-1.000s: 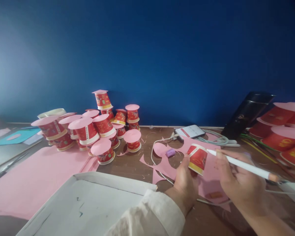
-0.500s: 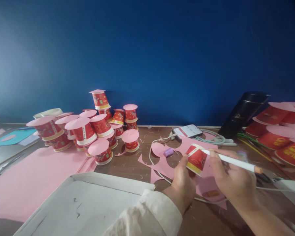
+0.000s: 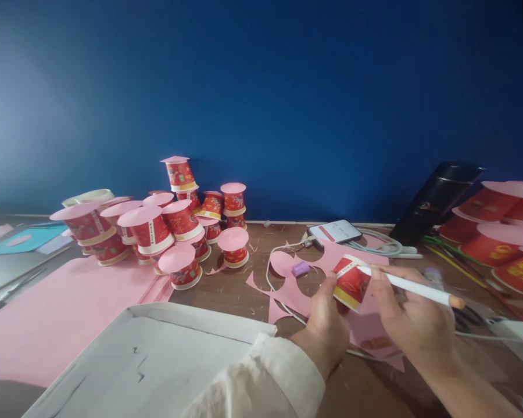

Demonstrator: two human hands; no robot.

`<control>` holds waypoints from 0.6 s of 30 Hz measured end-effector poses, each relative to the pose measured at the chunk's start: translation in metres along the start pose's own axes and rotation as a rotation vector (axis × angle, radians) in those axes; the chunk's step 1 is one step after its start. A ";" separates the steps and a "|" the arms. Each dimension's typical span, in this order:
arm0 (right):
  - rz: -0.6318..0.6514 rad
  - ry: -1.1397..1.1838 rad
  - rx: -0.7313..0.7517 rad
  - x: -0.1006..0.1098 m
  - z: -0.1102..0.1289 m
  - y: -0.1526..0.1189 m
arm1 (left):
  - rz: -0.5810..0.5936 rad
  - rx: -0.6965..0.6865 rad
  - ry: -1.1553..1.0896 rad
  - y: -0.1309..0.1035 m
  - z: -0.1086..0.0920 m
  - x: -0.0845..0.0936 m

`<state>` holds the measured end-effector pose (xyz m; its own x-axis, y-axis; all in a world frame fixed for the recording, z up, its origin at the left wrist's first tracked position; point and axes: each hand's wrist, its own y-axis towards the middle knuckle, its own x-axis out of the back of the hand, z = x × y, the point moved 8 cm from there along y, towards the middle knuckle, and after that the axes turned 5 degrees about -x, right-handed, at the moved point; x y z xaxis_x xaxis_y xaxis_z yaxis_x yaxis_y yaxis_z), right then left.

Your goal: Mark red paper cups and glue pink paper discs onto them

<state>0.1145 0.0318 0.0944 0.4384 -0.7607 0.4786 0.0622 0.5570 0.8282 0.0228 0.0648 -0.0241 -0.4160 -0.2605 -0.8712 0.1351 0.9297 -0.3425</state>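
My left hand grips a red paper cup with a white stripe and a yellow band, tilted above the pink paper offcuts. In my right hand is a white pen with an orange end. Its tip meets or nearly meets the cup near the white stripe. Under the cup lies pink paper with round holes cut in it, and a pink paper disc beside a purple cap.
Red cups topped with pink discs stand stacked at left. More cups are at right, beside a black flask. A phone and cable lie behind my hands. Pink sheets and a white box lid occupy the front left.
The view has shifted slightly. Both hands keep their hold, and the pen tip stays at the cup's side with hardly any visible movement.
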 end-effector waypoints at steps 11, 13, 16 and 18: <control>0.002 -0.041 -0.001 -0.001 -0.001 -0.001 | 0.031 0.013 -0.051 -0.001 -0.001 -0.002; 0.008 -0.049 -0.011 -0.001 -0.003 -0.002 | 0.019 0.023 -0.052 -0.002 0.000 -0.001; 0.005 -0.048 -0.005 -0.001 -0.003 -0.002 | 0.016 0.020 -0.059 -0.001 -0.001 -0.001; 0.006 -0.046 0.004 -0.001 -0.002 -0.002 | 0.022 0.015 -0.068 0.000 -0.001 -0.001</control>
<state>0.1154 0.0320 0.0920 0.3970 -0.7718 0.4968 0.0555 0.5604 0.8263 0.0217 0.0653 -0.0230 -0.3507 -0.2575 -0.9004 0.1576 0.9315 -0.3278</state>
